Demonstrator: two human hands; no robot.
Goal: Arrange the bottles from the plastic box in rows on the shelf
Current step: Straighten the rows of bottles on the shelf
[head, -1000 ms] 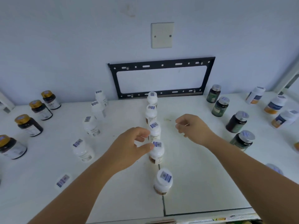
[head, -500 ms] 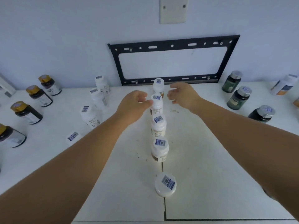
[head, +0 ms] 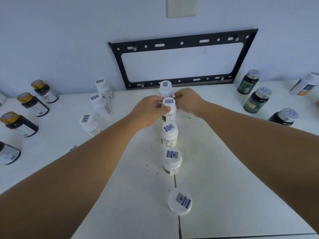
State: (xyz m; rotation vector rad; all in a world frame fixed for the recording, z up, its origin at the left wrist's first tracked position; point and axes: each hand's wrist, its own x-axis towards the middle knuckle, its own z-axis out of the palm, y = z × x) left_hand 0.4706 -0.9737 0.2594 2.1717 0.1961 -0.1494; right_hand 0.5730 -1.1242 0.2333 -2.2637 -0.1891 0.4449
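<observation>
Several white bottles with blue code stickers on their caps stand in one row along the seam of the white shelf [head: 224, 187], running from the wall towards me. My left hand [head: 148, 111] grips the second bottle from the back [head: 170, 116] at its cap, from the left. My right hand [head: 187, 100] meets the same bottle from the right with curled fingertips at the cap. The rearmost bottle [head: 165, 87] stands right behind my fingers. In front follow a third bottle [head: 169, 135], a fourth [head: 171, 161] and the nearest one [head: 180, 201].
A second row of white bottles [head: 100, 106] slants off to the left. Dark bottles with gold caps [head: 32, 106] stand at the far left and dark green ones with silver caps [head: 257, 100] at the right. A black metal bracket [head: 181, 42] hangs on the wall behind.
Both hands have moved back along the row, from the middle bottles to the second one from the wall, and now close on its cap. The camera has leaned forward.
</observation>
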